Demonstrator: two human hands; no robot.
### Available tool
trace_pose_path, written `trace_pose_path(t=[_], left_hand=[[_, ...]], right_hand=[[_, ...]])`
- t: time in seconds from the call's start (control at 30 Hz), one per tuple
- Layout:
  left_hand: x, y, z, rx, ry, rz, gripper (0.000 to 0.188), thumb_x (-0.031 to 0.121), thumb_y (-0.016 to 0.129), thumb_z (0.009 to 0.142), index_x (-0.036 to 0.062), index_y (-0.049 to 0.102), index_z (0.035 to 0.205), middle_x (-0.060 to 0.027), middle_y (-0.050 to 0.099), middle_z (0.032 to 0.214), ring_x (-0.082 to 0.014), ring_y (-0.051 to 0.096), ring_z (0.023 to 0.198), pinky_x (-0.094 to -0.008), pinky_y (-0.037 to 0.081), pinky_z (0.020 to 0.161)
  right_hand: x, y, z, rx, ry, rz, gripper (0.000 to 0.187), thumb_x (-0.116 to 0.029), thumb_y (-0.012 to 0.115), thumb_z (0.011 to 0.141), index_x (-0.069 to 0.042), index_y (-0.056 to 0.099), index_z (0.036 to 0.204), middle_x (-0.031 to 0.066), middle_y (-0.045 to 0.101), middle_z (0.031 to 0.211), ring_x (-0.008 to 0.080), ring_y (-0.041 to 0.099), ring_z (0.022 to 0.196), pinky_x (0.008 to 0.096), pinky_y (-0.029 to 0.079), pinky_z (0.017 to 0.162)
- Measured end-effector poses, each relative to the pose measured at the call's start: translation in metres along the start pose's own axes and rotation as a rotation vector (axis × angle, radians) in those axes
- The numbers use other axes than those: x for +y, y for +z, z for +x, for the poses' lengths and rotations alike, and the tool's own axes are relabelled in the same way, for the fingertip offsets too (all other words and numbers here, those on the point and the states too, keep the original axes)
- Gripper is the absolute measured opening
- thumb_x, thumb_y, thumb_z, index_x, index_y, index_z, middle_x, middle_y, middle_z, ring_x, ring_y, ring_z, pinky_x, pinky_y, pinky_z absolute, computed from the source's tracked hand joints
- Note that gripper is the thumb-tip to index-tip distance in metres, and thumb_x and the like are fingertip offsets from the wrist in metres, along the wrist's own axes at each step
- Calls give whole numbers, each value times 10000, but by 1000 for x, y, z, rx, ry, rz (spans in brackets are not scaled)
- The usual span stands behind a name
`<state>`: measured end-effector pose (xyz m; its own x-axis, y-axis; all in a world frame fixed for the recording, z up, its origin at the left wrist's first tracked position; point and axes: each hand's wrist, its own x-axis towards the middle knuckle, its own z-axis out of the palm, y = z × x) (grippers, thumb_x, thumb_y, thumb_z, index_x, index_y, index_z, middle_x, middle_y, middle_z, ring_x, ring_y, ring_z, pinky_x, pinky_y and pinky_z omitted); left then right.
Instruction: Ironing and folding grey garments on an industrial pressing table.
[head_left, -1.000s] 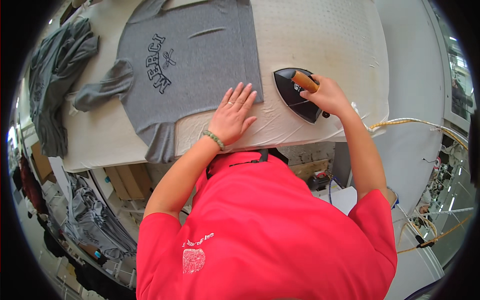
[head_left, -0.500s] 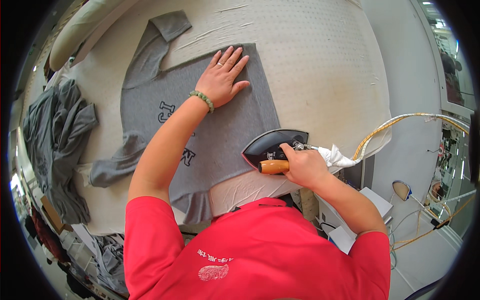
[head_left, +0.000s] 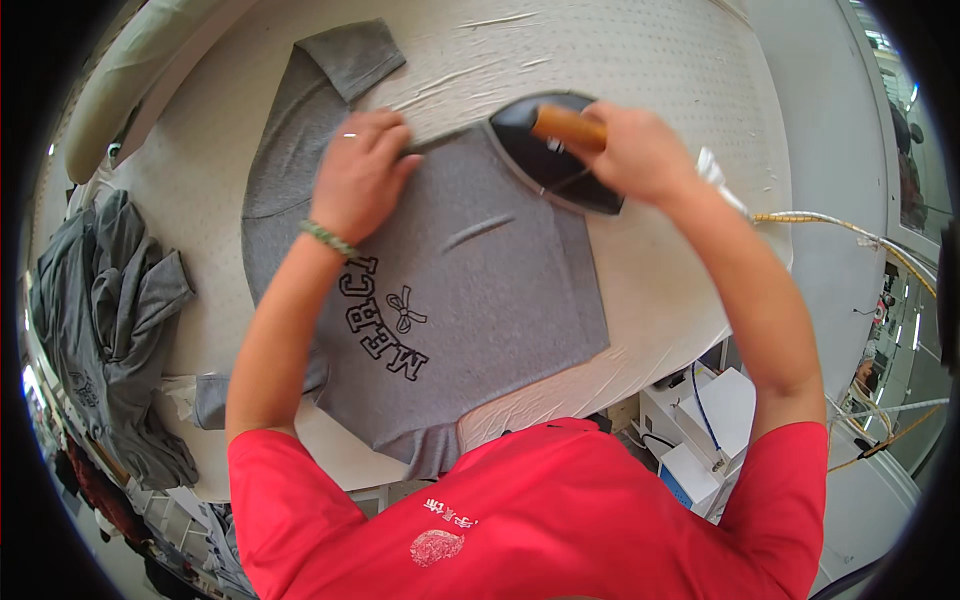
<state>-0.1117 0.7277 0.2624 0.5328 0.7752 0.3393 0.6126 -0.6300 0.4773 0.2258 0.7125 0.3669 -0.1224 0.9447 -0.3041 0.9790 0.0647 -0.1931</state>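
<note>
A grey shirt (head_left: 500, 290) with dark outlined lettering and a small bow motif lies spread on the pale padded ironing table (head_left: 680, 130). My left hand (head_left: 365, 170), slightly blurred, has its fingers curled at the far edge of the shirt, near the far sleeve; the fingertips are partly hidden. My right hand (head_left: 640, 150) grips the wooden handle of a black iron (head_left: 555, 165). The iron is over the shirt's far right corner, partly past its edge; whether it touches the cloth I cannot tell. A short raised crease runs across the shirt, left of the iron.
A heap of grey garments (head_left: 110, 330) hangs over the table's left side. At the far left is a padded sleeve-board arm (head_left: 130, 90). A hose and cord (head_left: 820, 218) run from the iron to the right. White boxes (head_left: 705, 430) stand below the near right edge.
My right hand has carried the iron from the near right edge to the far corner. My left hand has drawn leftward and its fingers, flat before, are curled. The shirt has shifted.
</note>
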Motion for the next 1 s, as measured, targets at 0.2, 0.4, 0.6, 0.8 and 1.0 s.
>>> trace_pose_path(t=[0.2,0.4,0.6,0.8,1.0], left_hand=[[-62,-57,-36,16,43,199,149,129,735,938,55,645,1030,-96,672,1229,-325,620,1284,-456,491,1096],[-73,-54,-50,81,-52,70,114,101,711,954,55,652,1040,-96,677,1289,-334,630,1283,-439,511,1058],[-71,-51,-54,107,-102,34,93,104,698,966,53,658,1032,-97,684,1321,-334,646,1269,-424,529,1027],[-51,-45,-42,70,-36,192,359,165,711,967,57,631,1299,-126,582,1497,-360,511,1431,-481,410,1182],[103,31,-31,-278,-7,53,805,432,701,949,32,428,1592,-166,321,1716,-351,251,1609,-517,195,1309]], right_hand=[[-28,-28,51,-160,-286,-37,281,-317,785,895,-89,745,1055,188,766,954,434,722,902,498,572,788],[-138,-8,67,-262,-430,-181,327,-374,749,916,-59,737,1001,200,764,936,416,731,921,505,574,808],[-146,-4,62,-253,-381,-96,399,-416,751,932,-19,712,943,204,757,896,398,742,888,494,574,779],[-42,-29,34,-235,319,245,448,-424,750,952,22,708,966,147,701,761,254,679,738,426,537,696],[2,-2,-1,-257,379,328,412,-376,745,947,31,717,1001,136,702,768,250,651,734,425,534,718]])
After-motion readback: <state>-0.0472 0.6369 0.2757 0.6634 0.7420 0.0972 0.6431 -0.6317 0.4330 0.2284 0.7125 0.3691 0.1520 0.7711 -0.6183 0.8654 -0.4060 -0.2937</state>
